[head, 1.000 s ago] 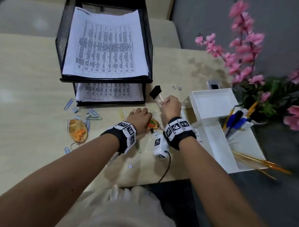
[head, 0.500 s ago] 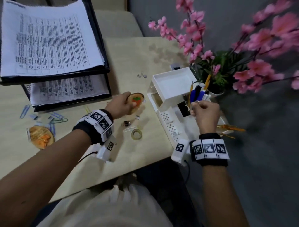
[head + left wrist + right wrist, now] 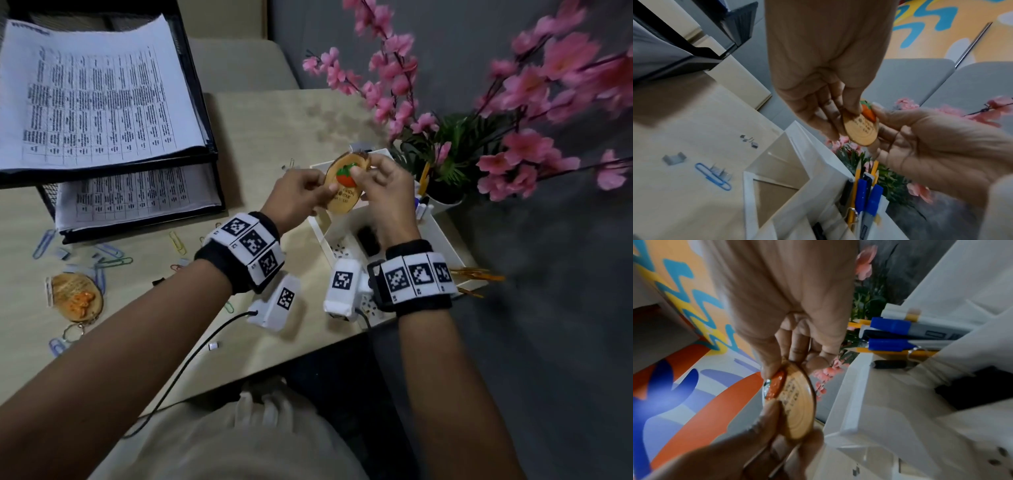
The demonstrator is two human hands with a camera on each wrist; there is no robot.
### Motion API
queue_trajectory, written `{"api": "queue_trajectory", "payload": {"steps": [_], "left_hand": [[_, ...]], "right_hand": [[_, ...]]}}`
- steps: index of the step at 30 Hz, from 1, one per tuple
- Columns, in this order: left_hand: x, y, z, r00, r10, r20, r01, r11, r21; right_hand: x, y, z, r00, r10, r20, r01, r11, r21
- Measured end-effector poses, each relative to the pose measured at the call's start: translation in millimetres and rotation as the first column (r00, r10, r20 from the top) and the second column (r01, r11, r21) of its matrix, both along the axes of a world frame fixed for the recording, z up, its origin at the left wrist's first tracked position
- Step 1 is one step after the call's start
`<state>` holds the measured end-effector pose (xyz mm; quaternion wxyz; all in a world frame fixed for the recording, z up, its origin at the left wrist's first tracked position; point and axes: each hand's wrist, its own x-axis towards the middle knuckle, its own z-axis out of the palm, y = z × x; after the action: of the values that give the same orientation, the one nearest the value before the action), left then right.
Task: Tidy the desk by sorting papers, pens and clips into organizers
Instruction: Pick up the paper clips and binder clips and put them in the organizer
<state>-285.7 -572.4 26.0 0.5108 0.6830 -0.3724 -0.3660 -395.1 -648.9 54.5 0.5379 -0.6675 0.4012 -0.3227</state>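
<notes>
Hovering above the white plastic desk organizer (image 3: 442, 233), both hands share one thing: an oval slice of pale wood bearing a raised orange-and-green fruit figure and some printed lines, a keychain tag (image 3: 346, 186).

Organizer as landmark. Black mesh two-tier paper tray (image 3: 205, 113) well to its left, printed sheets in both tiers. Pink artificial blossom plant (image 3: 445, 150) just behind it. Blue-capped pens and yellow pencils (image 3: 867, 199) stand in its rear cup. A black binder clip (image 3: 368, 238) lies in its open front compartment. Coloured paper clips (image 3: 113, 260) lie loose on the desk to its left, well apart from it, beside a second wooden tag (image 3: 75, 296).

The relation that matters: the held tag sits directly over the organizer's near-left compartments, not touching the rim. Its long axis runs from the left hand up and away toward the right hand.

Left hand (image 3: 298, 198): thumb and fingers curled, pinching the tag's lower end. Right hand (image 3: 383, 185): thumb on the fruit figure, fingers behind the upper end, also pinching. The tag lies between the two hands, face toward the head camera, neither hand plainly nearer.

Judgement: a hand-over or a drop into a compartment below; which compartment, cannot tell. Any key ring on the tag is hidden.
</notes>
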Motion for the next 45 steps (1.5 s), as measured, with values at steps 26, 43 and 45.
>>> {"api": "queue_trajectory", "payload": {"steps": [26,43,45], "left_hand": [[-18,58,-58,0.913,0.033,0.407,-0.095,0.987,0.131],[8,94,-99,0.829,-0.284,0.482,-0.102,0.770,0.630],[3,98,-104,0.823,-0.268,0.500,-0.117,0.783,0.611]], "right_hand": [[2,29,-35,0.901,0.059,-0.431,-0.180,0.952,-0.246],[-23,21,-87,0.668,0.011,-0.744,-0.233,0.953,-0.195],[-24,22,-89,0.645,-0.007,-0.764,-0.255,0.941,-0.224]]}}
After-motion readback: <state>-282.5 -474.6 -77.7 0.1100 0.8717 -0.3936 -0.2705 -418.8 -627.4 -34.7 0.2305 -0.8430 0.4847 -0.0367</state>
